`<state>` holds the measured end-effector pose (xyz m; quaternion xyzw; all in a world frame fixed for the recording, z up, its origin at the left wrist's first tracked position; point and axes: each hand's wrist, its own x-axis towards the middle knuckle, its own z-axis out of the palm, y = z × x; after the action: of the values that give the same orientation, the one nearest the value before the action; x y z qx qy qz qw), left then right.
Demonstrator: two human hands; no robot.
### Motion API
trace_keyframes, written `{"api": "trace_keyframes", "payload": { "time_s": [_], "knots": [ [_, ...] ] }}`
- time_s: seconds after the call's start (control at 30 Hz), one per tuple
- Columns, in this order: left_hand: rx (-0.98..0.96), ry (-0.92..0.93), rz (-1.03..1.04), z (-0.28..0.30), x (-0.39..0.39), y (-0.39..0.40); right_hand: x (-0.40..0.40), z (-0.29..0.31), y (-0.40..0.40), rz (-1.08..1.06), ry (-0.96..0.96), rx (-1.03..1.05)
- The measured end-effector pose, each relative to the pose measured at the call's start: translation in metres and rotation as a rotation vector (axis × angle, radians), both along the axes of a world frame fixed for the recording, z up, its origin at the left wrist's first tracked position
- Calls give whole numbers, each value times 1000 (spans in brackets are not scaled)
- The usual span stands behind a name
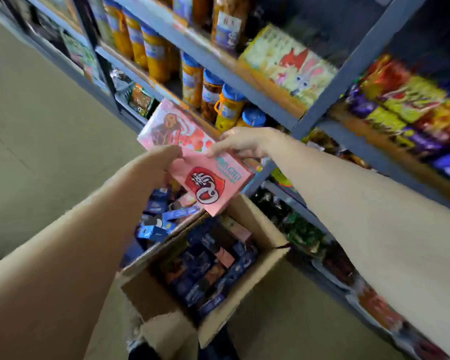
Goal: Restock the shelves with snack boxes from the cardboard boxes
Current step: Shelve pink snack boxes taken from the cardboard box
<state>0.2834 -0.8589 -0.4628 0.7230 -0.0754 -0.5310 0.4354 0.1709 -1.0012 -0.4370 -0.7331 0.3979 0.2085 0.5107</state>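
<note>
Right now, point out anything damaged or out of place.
The carton has a torn, ragged near flap. Blue boxes lie jumbled beside it rather than stacked. Both hands hold the pink box, left hand and right hand. The shelf goods are too blurred to judge.

You see a pink glossy paperboard snack box (208, 178), a brown matt corrugated cardboard box (255, 216) with a rough torn flap, and smooth painted grey-blue metal shelves (283, 118).
</note>
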Motion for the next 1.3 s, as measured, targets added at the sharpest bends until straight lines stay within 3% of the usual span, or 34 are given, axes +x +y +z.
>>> {"api": "trace_keyframes", "payload": {
  "time_s": [0.13, 0.2, 0.33, 0.43, 0.53, 0.6, 0.8, 0.87, 0.97, 1.1, 1.17, 1.3],
  "knots": [
    [-152, -8, -133, 100, -34, 13, -48, 120, 9, 61, -64, -161],
    [-111, -28, -234, 143, -51, 24, -82, 164, 20, 36, -81, -249],
    [-216, -181, -331, 223, -100, 33, -167, 238, 58, -203, -211, -318],
    [-321, -58, -279, 289, -163, 44, -231, 301, 86, -303, -236, -446],
    [-481, -48, -258, 361, -226, 47, -300, 374, 111, -305, -187, -709],
    [-631, 75, -221, 404, -260, 46, -342, 421, 119, -334, -276, -819],
    [-1002, 424, -317, 535, -351, 36, -472, 532, 146, -472, -600, -767],
    [-1007, 377, -585, 564, -386, 30, -519, 545, 152, -497, -727, -724],
    [-970, 111, -910, 574, -460, 14, -582, 561, 153, -452, -1041, -594],
    [-1127, 66, -743, 571, -569, -15, -642, 589, 143, -618, -1351, -506],
    [-1209, 27, -644, 579, -604, -27, -667, 595, 142, -648, -1256, -694],
    [-1224, -147, -402, 595, -652, -56, -703, 585, 129, -618, -743, -1104]
  ]
}}
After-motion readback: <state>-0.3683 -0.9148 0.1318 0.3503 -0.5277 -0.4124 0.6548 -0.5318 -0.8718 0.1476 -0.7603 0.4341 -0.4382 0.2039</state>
